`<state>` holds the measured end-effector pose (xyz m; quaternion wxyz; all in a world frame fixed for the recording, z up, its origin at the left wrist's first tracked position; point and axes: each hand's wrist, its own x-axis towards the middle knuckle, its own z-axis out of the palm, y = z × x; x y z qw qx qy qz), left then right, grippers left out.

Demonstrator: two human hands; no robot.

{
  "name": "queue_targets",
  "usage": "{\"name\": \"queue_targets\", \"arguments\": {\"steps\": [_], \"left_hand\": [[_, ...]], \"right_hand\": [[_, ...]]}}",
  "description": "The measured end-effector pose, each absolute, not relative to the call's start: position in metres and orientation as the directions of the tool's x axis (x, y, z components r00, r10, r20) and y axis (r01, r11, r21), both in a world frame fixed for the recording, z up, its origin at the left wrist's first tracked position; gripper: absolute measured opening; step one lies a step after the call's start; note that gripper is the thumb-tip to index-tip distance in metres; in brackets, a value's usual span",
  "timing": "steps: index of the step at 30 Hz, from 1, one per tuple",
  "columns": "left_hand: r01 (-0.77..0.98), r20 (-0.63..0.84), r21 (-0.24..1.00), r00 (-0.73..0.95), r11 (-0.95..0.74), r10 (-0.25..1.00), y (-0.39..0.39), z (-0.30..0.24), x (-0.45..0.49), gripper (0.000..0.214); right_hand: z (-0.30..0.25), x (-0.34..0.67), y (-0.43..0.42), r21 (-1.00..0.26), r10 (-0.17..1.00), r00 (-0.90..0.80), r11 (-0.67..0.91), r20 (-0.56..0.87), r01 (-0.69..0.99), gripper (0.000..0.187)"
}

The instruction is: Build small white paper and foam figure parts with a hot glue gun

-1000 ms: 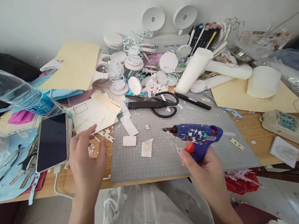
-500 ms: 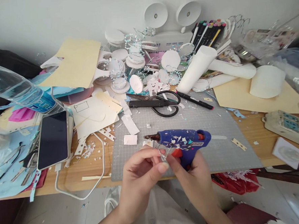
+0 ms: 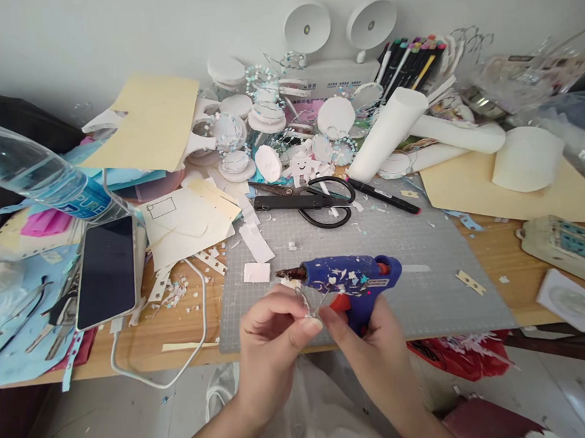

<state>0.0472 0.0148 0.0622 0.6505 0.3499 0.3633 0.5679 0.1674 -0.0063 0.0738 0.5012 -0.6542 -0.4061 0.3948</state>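
Observation:
Near the front edge of the grey cutting mat, my left hand pinches a small piece of twisted silvery wire between thumb and fingers. My right hand is wrapped round the handle of a blue hot glue gun, whose dark nozzle points left. Small paper stars and bits stick to its body. The right thumb is close to the wire; I cannot tell whether it touches. Beyond the glue gun lie black-handled scissors and a black marker. A small white paper rectangle is left of the nozzle.
At left stand a water bottle and a phone with a white cable. White discs and beaded wire crowd the back, beside white rolls. A power strip sits at right. Paper scraps litter the table.
The glue gun and my right hand have shifted a little to the left. The wire in my left hand has moved slightly left and down. The view has shifted slightly.

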Motion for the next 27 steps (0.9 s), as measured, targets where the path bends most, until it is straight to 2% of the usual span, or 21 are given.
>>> {"name": "queue_targets", "arguments": {"steps": [5, 9, 12, 16, 19, 23, 25, 27], "left_hand": [[-0.336, 0.098, 0.939, 0.07, -0.069, 0.993, 0.015, 0.062, 0.039, 0.008], [-0.14, 0.231, 0.965, 0.06, -0.221, 0.971, 0.019, 0.067, 0.033, 0.014], [0.014, 0.362, 0.931, 0.073, -0.364, 0.929, 0.023, 0.071, 0.027, 0.018], [0.126, 0.501, 0.848, 0.129, -0.515, 0.856, 0.025, 0.073, 0.014, 0.028], [0.203, 0.471, 0.854, 0.088, -0.479, 0.878, 0.028, 0.076, -0.002, 0.025], [0.333, 0.392, 0.879, -0.1, -0.341, 0.914, 0.038, 0.079, -0.033, 0.011], [0.449, 0.427, 0.831, -0.137, -0.328, 0.894, 0.045, 0.076, -0.053, 0.007], [0.611, 0.481, 0.723, -0.113, -0.321, 0.869, 0.052, 0.071, -0.074, 0.002]], "right_hand": [[0.074, 0.169, -0.007, -0.97, 0.92, 0.38, -0.172, -0.096, 0.172, 0.024], [0.072, 0.17, -0.007, -0.967, 0.91, 0.41, -0.158, -0.065, 0.198, 0.025], [0.068, 0.169, -0.007, -0.962, 0.895, 0.443, -0.162, -0.051, 0.218, 0.026], [0.067, 0.173, -0.006, -0.957, 0.862, 0.506, -0.182, -0.044, 0.226, 0.025], [0.068, 0.184, -0.004, -0.944, 0.81, 0.586, -0.214, -0.027, 0.252, 0.026], [0.068, 0.207, -0.002, -0.906, 0.764, 0.645, -0.248, 0.035, 0.343, 0.028], [0.067, 0.219, -0.002, -0.886, 0.727, 0.682, -0.259, 0.083, 0.384, 0.028], [0.065, 0.23, -0.004, -0.861, 0.688, 0.712, -0.27, 0.141, 0.432, 0.029]]}}
